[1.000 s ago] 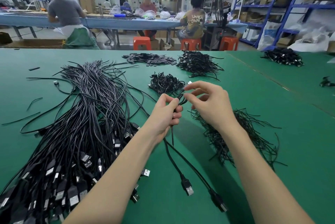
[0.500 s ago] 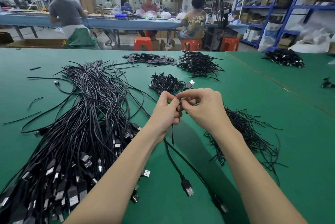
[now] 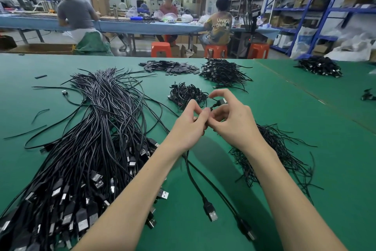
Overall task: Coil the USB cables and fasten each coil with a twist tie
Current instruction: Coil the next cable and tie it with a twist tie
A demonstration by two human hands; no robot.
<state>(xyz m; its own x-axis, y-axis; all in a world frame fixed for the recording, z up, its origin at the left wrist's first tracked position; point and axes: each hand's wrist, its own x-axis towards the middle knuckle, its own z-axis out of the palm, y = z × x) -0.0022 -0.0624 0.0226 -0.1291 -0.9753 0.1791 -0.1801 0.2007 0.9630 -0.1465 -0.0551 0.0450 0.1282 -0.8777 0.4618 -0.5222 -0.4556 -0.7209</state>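
My left hand (image 3: 188,128) and my right hand (image 3: 232,122) meet above the green table (image 3: 305,128), fingertips pinched together on a black USB cable (image 3: 195,181). One small plug (image 3: 220,101) of it sticks up by my right thumb. Two cable strands hang down from my left hand toward me and end in USB plugs on the table. Whether a twist tie is in my fingers I cannot make out. A big bundle of loose black USB cables (image 3: 91,149) lies to the left. A heap of thin black twist ties (image 3: 274,157) lies under my right forearm.
A small pile of coiled cables (image 3: 186,94) sits just beyond my hands. Farther back are a flat pile of dark pieces (image 3: 171,66) and another cable heap (image 3: 221,72). More cables (image 3: 319,66) lie at the far right. People sit at a blue bench behind; shelves stand right.
My right hand came in from the right to meet my left hand, then its fingers spread and the small plug rose beside my thumb. The hanging strands stayed in place.
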